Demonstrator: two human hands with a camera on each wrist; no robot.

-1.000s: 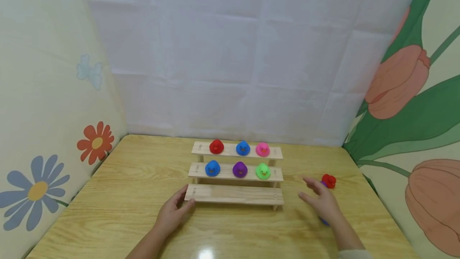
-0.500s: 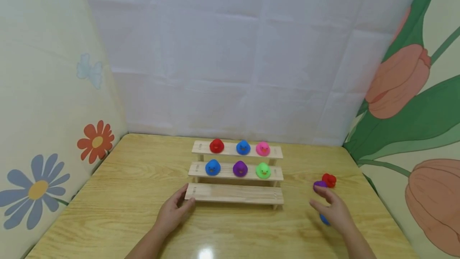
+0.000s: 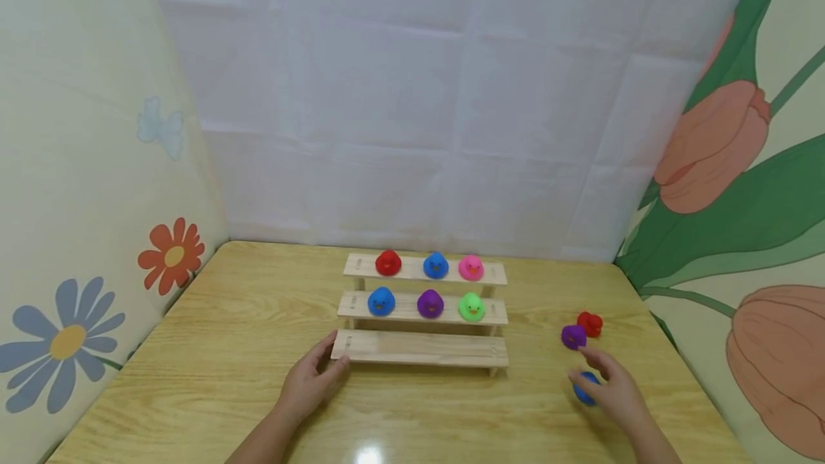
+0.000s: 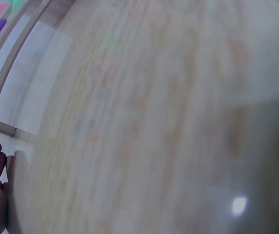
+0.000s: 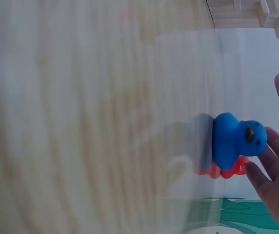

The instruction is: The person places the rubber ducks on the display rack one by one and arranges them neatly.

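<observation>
A three-step wooden display stand (image 3: pixel 422 347) stands mid-table. My left hand (image 3: pixel 307 382) grips the left end of its lowest step, thumb at the front edge and fingers round the far side. On the right, my right hand (image 3: pixel 615 389) hovers over a blue rubber duck (image 5: pixel 234 141) on the table, thumb and fingers spread apart around its head. A purple rubber duck (image 3: pixel 573 336) and a red rubber duck (image 3: pixel 589 324) sit just beyond that hand. On the middle step are a blue duck (image 3: pixel 382 301), a purple duck (image 3: pixel 430 303) and a green duck (image 3: pixel 472 307).
The top step carries a red duck (image 3: pixel 389 263), a blue duck (image 3: pixel 435 266) and a pink duck (image 3: pixel 471 268). A white cloth (image 3: pixel 412 127) hangs behind the wooden table (image 3: pixel 258 306). Flower-printed panels flank both sides.
My right hand has moved right and toward me, from near the purple duck to over the blue duck, uncovering the purple one. My left hand has stayed at the stand.
</observation>
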